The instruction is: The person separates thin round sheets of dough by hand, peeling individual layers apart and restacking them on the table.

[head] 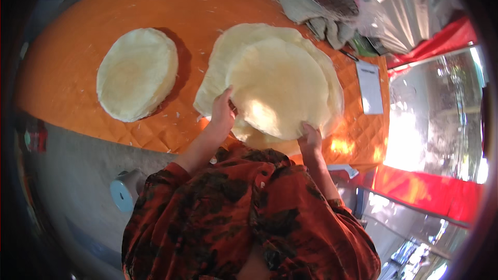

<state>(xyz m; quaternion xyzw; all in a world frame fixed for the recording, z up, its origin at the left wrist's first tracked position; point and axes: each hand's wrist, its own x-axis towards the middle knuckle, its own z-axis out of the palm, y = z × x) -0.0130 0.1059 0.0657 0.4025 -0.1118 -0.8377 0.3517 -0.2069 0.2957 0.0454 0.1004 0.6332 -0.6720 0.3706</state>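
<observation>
A thin, round, pale-yellow sheet (280, 81), like a flatbread or wrapper, is held up in front of me. My left hand (223, 111) pinches its left edge, thumb on top. At its lower right edge, my right hand (310, 136) grips with the thumb over the near side. Beneath it spreads a pile of larger, wavy-edged pale sheets (256, 33) on the orange table cover. To the left lies a neat round stack (136, 74) of similar sheets, apart from both hands. How many layers I hold cannot be made out.
The quilted orange cover (202, 0) carries small pale scraps. Clear plastic and grey cloth (330, 31) are bunched at the far right, near a pen (349, 54) and a white paper pad (369, 87) bearing writing. A blue-topped stool (122, 195) stands on the floor at left.
</observation>
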